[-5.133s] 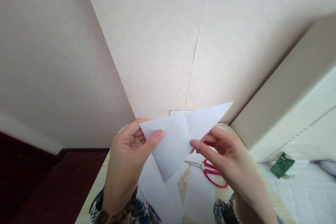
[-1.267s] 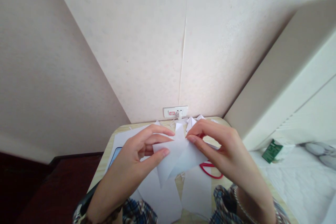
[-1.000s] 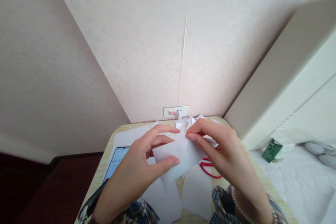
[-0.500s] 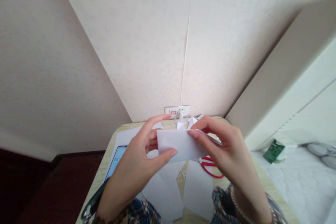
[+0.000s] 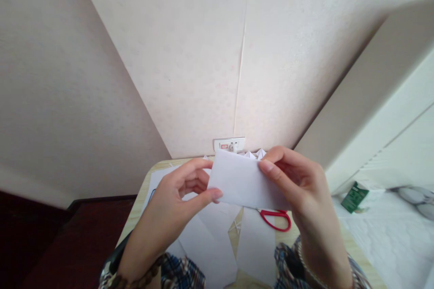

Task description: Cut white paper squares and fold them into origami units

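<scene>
Near: left hand (image 5: 178,196) pinches the left end of the folded paper (image 5: 246,180), thumb low on the near face, fingers curled at the edge. Right hand (image 5: 301,185) grips the other end, thumb near the top edge, fingers behind, mostly hidden. Paper raised above the bench (image 5: 162,165), slightly tilted. Judgement: line edges up before pressing; keep the right pinch firm, left light, or layers may slip; run a thumb along the crease. Below: loose sheets (image 5: 212,239), red-handled scissors (image 5: 273,213). Beyond: white folded pieces (image 5: 261,154), wall socket (image 5: 219,144).
</scene>
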{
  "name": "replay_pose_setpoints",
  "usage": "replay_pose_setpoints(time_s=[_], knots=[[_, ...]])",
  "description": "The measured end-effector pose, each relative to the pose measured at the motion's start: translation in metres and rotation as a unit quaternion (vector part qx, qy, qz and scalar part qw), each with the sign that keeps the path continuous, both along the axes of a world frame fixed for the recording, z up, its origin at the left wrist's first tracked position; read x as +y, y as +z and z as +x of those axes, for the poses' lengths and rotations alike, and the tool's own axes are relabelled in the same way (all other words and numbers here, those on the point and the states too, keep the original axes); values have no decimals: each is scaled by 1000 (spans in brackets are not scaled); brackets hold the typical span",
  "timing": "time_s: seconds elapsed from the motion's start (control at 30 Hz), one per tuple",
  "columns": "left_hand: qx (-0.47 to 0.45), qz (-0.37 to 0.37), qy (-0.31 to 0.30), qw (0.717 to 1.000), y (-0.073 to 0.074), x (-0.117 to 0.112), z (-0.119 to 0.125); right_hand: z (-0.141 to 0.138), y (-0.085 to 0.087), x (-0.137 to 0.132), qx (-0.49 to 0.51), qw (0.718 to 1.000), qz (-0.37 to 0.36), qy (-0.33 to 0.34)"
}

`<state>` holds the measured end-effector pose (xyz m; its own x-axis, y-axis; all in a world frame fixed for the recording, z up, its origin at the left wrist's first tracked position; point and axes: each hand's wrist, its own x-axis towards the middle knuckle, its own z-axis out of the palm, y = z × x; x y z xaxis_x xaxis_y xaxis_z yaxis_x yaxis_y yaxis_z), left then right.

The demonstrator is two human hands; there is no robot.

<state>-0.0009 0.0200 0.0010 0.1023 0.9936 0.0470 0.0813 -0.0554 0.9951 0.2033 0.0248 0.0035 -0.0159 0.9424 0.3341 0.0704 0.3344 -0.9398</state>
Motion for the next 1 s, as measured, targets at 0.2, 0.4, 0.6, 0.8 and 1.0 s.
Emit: replay_pose_setpoints(time_s=[0.2, 0.4, 0.6, 0.8, 1.0], knots=[[-16, 2, -7, 1000, 4, -1, -3, 3, -1, 0, 42, 999, -31, 11], [-20, 13, -8, 1000, 0, 0, -2, 5, 0, 0, 45, 998, -29, 27], [-14, 13, 26, 999, 6, -2, 5, 7, 2, 4, 11, 998, -34, 56], [-80, 34, 135, 987, 5, -3, -2, 21, 0, 5, -16, 998, 4, 57], [-122, 47, 167, 977, 4, -4, -5, 29, 0, 0, 68, 990, 14, 125]])
